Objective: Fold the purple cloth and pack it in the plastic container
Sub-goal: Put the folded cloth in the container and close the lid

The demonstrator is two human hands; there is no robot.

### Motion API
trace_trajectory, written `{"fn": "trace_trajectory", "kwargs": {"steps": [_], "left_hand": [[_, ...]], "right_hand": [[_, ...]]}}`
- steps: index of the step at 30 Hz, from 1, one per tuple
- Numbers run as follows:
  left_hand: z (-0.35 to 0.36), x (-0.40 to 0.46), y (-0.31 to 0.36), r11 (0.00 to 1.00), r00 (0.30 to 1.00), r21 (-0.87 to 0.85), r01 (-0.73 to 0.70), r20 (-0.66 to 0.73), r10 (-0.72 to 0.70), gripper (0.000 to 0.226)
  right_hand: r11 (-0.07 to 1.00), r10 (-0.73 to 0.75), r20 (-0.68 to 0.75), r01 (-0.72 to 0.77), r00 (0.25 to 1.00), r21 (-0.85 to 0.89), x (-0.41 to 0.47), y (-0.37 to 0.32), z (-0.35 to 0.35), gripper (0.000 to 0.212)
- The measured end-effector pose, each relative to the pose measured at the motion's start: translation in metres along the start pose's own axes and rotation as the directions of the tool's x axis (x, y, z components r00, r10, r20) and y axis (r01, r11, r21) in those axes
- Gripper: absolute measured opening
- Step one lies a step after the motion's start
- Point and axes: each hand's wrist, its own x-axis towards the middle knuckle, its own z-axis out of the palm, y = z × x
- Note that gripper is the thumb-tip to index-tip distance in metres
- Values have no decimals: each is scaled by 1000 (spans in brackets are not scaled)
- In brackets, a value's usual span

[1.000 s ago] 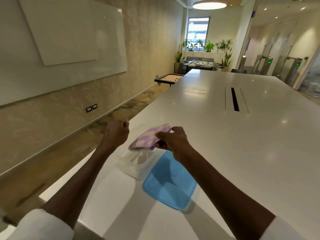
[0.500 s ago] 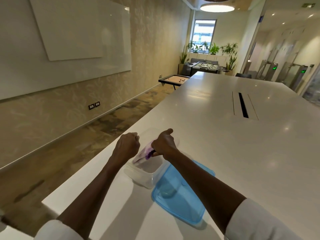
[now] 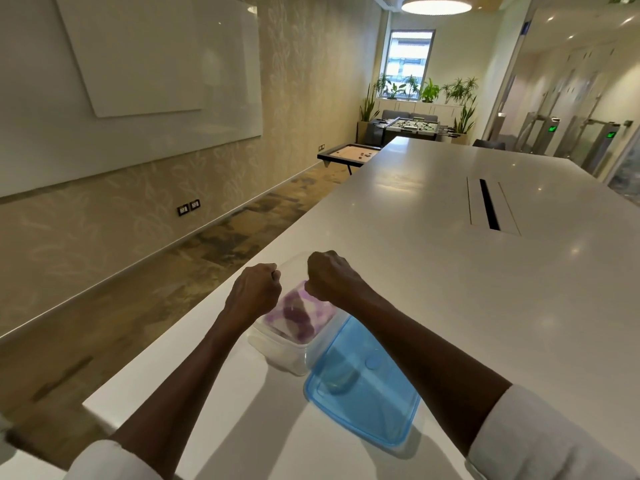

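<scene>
the purple cloth [image 3: 300, 315], a soft checked fabric in purple and white, lies folded into a small pad inside the plastic container [image 3: 277, 355], low in the middle of the frame. the container is a clear, rounded-corner rectangular tub with cloudy walls, standing on the smooth, glossy white counter [image 3: 450, 271] near its left edge. just to the lower right of the tub, touching its side, a translucent blue lid [image 3: 363, 393] lies flat on the counter; it is a thin rectangle with rounded corners, a raised rim and a small round bump near its upper part.

the left hand [image 3: 256, 294] is curled into a loose fist at the tub's left rim, knuckles up; whether it grips anything cannot be told from this angle. the right hand [image 3: 329, 275] is also curled, above the far right of the tub, its knuckles just over the upper edge of the cloth; it may touch the fabric, but a grip is not visible. both forearms reach in from the bottom of the frame, with white sleeves [image 3: 540, 441] at the lower corners.

in the right half of the frame the counter has a narrow dark slot [image 3: 489, 204] set in a flush rectangular panel. a pale glossy board [image 3: 156, 64] hangs on the textured beige wall at upper left
</scene>
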Motion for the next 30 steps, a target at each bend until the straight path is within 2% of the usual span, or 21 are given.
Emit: {"fn": "trace_trajectory", "kwargs": {"steps": [2, 5, 6, 8, 10, 14, 17, 21, 25, 30], "left_hand": [[0, -1, 1, 1000, 1000, 9, -2, -6, 2, 32], [-1, -3, 3, 1000, 1000, 11, 12, -17, -11, 34], [-1, -4, 4, 1000, 1000, 6, 16, -17, -16, 34], [-1, -6, 5, 1000, 1000, 0, 19, -18, -19, 34], [-2, -8, 5, 1000, 1000, 8, 14, -22, -14, 34], [-5, -8, 12, 999, 999, 38, -22, -46, 23, 33], [-7, -10, 25, 995, 993, 72, -74, -89, 81, 34], [-5, -13, 49, 982, 977, 77, -175, -111, 183, 32], [2, -18, 78, 977, 969, 44, -209, -122, 213, 34], [15, -18, 102, 974, 970, -36, -225, -103, 220, 37]], "right_hand": [[985, -141, 73, 147, 987, -85, 0, -1, 2, 16], [961, -158, 327, 221, 932, -166, 0, 2, 11, 24], [960, -154, 355, 225, 922, -169, -2, 3, 13, 25], [978, -155, 262, 186, 952, -99, -7, 9, 14, 24], [987, -161, 75, 162, 984, -10, -14, 16, 6, 22], [985, -85, -225, 116, 971, 128, -36, 33, -17, 18], [992, 50, -328, -9, 943, 128, -57, 54, -30, 14], [937, 346, -302, -311, 888, 159, -89, 93, -34, 31], [840, 543, -186, -534, 819, 100, -124, 127, -30, 30], [775, 629, 11, -627, 778, 78, -157, 144, -7, 31]]}}
